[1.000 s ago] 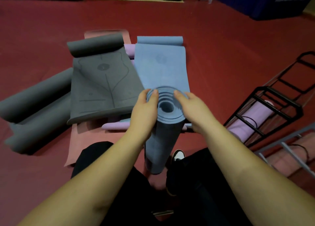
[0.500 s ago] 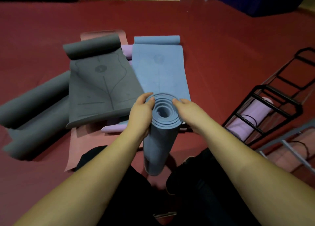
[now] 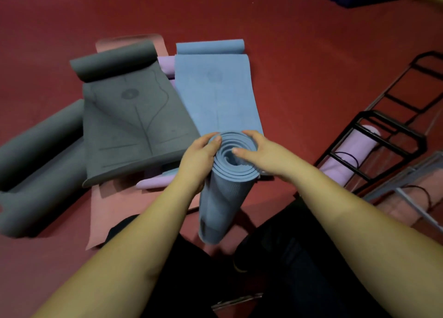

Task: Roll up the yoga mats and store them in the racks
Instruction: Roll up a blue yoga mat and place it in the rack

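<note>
We see a red floor (image 3: 299, 53) with dark blue padding along the far edge of the room. Two blue mats: one lies unrolled (image 3: 215, 97), the other, the rolled blue mat (image 3: 223, 197), stands on end between the knees. Our left hand (image 3: 199, 159) curls round its top rim, and our right hand (image 3: 261, 154) holds the other side with a finger inside the coil. Two grey mats (image 3: 134, 123) lie left. The black rack (image 3: 374, 149) at right holds one rolled lilac mat (image 3: 347, 154).

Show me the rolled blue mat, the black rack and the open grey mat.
rolled blue mat (image 3: 225, 197), head view, ribbed side.
black rack (image 3: 374, 130), head view, top frame bar.
open grey mat (image 3: 134, 125), head view, flat printed face.
</note>
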Demonstrator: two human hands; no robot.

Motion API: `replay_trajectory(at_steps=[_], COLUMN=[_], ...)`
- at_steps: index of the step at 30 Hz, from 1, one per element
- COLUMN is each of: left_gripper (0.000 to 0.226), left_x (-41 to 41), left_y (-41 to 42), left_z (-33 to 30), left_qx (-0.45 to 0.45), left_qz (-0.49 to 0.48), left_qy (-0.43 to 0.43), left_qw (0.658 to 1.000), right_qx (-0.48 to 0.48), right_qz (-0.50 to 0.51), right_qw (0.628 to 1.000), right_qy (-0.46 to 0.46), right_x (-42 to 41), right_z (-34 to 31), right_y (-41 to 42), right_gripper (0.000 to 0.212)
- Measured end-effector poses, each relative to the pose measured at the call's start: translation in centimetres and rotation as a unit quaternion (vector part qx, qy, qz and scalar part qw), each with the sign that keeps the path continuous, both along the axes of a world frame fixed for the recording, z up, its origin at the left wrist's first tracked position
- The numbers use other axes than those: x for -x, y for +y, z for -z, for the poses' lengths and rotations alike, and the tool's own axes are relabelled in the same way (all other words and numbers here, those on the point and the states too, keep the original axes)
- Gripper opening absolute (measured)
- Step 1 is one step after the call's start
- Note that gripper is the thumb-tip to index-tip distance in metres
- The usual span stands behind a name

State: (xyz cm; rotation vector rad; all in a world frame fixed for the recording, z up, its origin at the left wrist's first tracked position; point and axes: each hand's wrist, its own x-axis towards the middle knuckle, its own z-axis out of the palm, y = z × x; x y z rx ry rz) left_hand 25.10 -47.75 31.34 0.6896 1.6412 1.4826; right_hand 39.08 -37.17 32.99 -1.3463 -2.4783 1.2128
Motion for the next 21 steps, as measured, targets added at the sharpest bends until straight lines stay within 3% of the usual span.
replay_trajectory(at_steps=[3,6,10,15,17,21], left_gripper=[0.026,0.011,0.027,0.045,0.061,0.120], left_x=[-0.2,-1.2,-3.1,-6.2,-7.2,-9.8], left_y=[1.8,4.9,9.1,13.4,14.1,16.3], left_z=[-0.1,0.2,0.8,2.3,3.9,7.9], left_qx=[0.009,0.023,0.063,0.053,0.037,0.053], left_qz=[0.034,0.040,0.017,0.108,0.196,0.327], left_qy=[0.018,0.052,0.046,0.101,0.136,0.242], left_qw=[0.999,0.998,0.997,0.988,0.970,0.912], right_qx=[-0.029,-0.027,-0.018,0.064,0.091,0.136], right_qz=[0.002,0.014,-0.008,0.104,0.148,0.231], right_qw=[0.999,1.000,1.000,0.984,0.969,0.936], right_qy=[-0.022,0.001,0.006,0.130,0.174,0.229], right_x=[0.3,-0.3,-2.2,-6.7,-8.9,-13.8], right_z=[-0.2,-0.2,0.1,2.8,4.5,8.4], right_y=[2.1,4.7,7.8,12.0,13.3,15.6], right_gripper=[0.062,0.059,0.074,0.031,0.026,0.029])
